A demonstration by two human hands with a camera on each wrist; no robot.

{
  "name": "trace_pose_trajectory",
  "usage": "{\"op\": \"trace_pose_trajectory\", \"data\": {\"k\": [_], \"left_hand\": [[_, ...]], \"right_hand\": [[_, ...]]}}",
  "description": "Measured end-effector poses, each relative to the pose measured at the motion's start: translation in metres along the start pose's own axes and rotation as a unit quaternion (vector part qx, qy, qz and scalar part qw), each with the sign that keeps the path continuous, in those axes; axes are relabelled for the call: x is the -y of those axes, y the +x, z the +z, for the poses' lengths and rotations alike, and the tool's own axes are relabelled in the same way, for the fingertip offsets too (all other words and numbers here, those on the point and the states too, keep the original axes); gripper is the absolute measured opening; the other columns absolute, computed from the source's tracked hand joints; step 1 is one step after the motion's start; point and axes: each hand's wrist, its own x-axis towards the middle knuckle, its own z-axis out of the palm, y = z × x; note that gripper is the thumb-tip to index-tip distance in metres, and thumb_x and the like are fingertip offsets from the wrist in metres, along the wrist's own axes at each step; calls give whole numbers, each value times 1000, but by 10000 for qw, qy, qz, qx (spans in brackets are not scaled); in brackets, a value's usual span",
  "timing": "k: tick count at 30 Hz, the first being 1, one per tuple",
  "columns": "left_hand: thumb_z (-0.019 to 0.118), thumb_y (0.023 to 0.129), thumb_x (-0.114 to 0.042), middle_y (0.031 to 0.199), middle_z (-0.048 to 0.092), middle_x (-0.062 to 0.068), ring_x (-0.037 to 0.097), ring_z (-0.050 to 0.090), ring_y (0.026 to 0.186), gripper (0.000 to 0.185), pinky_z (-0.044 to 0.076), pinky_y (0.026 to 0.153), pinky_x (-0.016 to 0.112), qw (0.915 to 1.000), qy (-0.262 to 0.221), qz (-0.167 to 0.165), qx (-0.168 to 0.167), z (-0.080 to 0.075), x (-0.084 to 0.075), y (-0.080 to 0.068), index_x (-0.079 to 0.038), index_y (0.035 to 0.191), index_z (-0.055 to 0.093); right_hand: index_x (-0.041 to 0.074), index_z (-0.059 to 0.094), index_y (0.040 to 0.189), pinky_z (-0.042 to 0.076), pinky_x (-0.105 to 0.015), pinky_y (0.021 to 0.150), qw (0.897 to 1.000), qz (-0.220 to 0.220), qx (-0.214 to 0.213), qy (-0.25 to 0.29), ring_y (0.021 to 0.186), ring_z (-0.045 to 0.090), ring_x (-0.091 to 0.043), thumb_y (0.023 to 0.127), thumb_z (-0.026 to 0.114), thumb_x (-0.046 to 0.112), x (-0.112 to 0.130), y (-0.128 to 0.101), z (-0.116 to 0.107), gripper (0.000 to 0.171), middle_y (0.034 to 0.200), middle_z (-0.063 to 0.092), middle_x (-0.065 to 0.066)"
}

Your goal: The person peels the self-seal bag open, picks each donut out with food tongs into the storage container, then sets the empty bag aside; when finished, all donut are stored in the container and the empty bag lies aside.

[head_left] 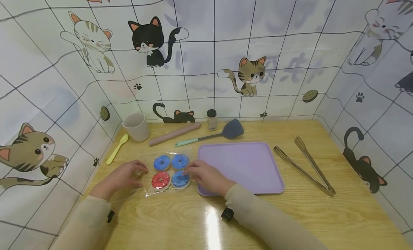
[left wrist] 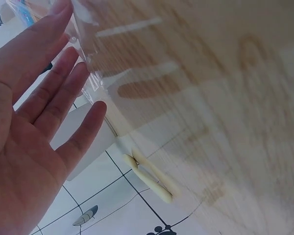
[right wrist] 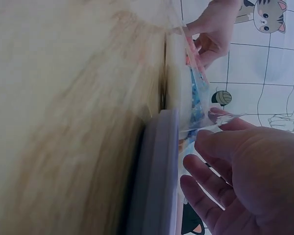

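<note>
A clear plastic bag [head_left: 147, 191] lies on the table between both hands. Inside it are one red toy donut [head_left: 160, 181] and several blue donuts [head_left: 162, 163], all with speckled icing. At the bag's right edge, my right hand [head_left: 206, 175] pinches the film between thumb and forefinger; its other fingers are loosely bent in the right wrist view. My left hand [head_left: 124, 176] is at the left edge, fingers spread and thumb near the film, as the left wrist view shows. A lilac tray [head_left: 240, 167] lies under and beside the right hand.
Behind the bag are a yellow spoon [head_left: 117, 149], a cup [head_left: 136, 127], a rolling pin [head_left: 175, 134], a spatula [head_left: 233, 129] and a black-capped jar [head_left: 212, 120]. Metal tongs [head_left: 306, 171] lie right of the tray. Cat-patterned walls [head_left: 200, 31] enclose the table.
</note>
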Motion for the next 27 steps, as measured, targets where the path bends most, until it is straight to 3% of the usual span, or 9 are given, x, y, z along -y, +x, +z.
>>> {"op": "trace_pose_trajectory", "data": {"k": [8, 18, 27], "left_hand": [[93, 75, -16, 122, 68, 12, 37, 66, 112, 44, 53, 98, 57, 10000, 11, -39, 51, -3, -3, 0, -7, 114, 76], [93, 74, -17, 122, 68, 13, 38, 66, 112, 45, 53, 99, 57, 10000, 24, -48, 29, -2, -2, -1, -6, 115, 76], [94, 73, -17, 123, 68, 13, 37, 66, 112, 46, 53, 98, 56, 9997, 135, -174, 75, 0, -2, 2, -8, 115, 77]], "right_hand": [[24, 75, 110, 53, -33, 102, 9993, 137, -122, -318, 119, 61, -15, 95, 75, 14, -1, 3, 0, 17, 123, 66, 5], [25, 75, 98, 54, -32, 98, 9974, 145, -562, -419, 110, 64, -12, 93, 78, 19, -8, -2, 1, 9, 111, 69, 10], [25, 76, 94, 54, -33, 97, 9959, 408, -698, -416, 107, 64, -13, 92, 79, 21, -15, -13, -7, 6, 107, 68, 9]]}}
